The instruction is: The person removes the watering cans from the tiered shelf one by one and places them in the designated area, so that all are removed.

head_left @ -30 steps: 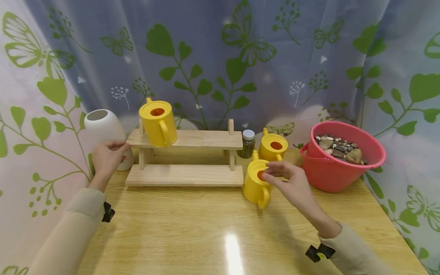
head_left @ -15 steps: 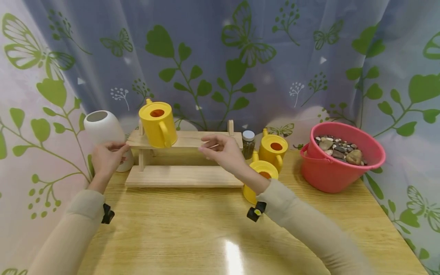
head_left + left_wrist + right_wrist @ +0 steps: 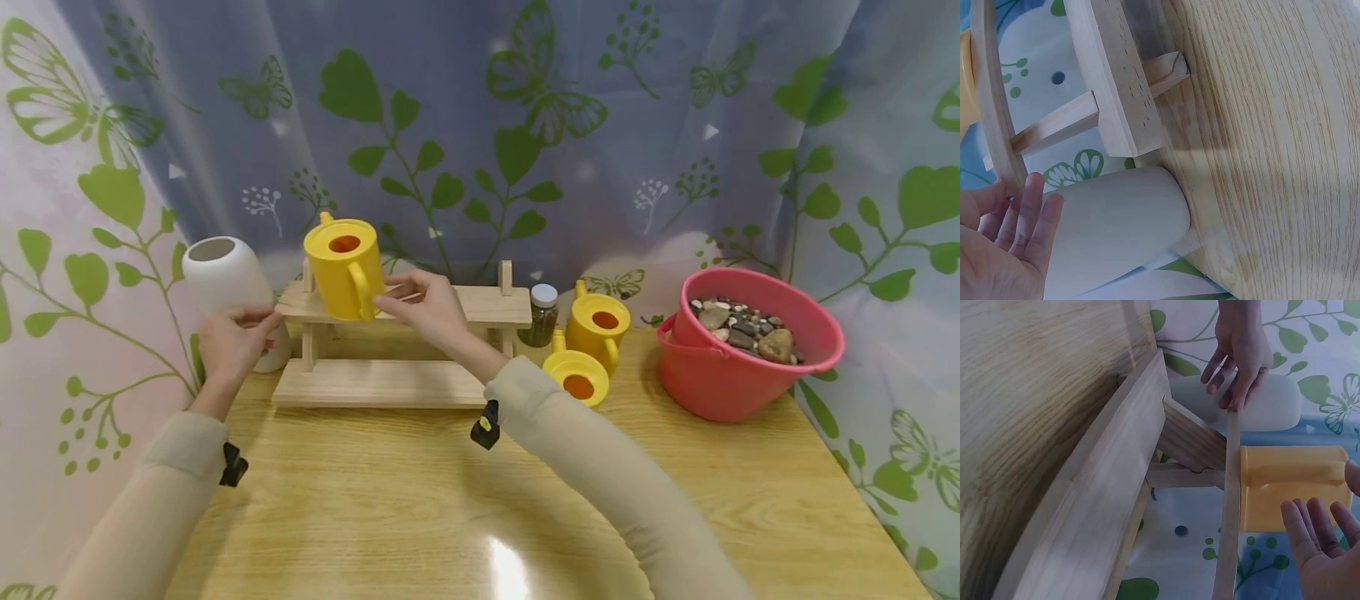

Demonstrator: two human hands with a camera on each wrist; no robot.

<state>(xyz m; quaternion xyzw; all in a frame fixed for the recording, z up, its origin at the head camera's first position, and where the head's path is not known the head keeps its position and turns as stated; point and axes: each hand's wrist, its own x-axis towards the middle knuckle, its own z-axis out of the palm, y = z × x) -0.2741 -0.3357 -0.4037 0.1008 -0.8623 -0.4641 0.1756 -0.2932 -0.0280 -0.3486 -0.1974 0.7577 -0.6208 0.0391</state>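
A yellow watering can (image 3: 341,271) stands upright on the upper board of a two-tier wooden shelf (image 3: 390,383), at the left end. My left hand (image 3: 234,342) pinches the left end of that board between thumb and fingers; the left wrist view shows the remaining fingers (image 3: 1029,219) loosely bent. Beside the can's handle is my right hand (image 3: 431,308), fingers apart and not curled round it. The right wrist view has the thumb close by the handle (image 3: 1297,474); contact there is hard to tell. Two more yellow watering cans (image 3: 597,325) stand right of the shelf, the front one (image 3: 576,367) partly hidden by my sleeve.
A white vase (image 3: 228,275) stands behind my left hand. A small jar with a white lid (image 3: 542,315) is beside the shelf's right end. At the right is a pink bucket (image 3: 720,375) of stones (image 3: 742,325). A patterned curtain (image 3: 465,125) hangs behind the wooden table (image 3: 360,500).
My right hand has left the front right watering can and moved left across the shelf to the can on top. My left hand has stayed at the board's end.
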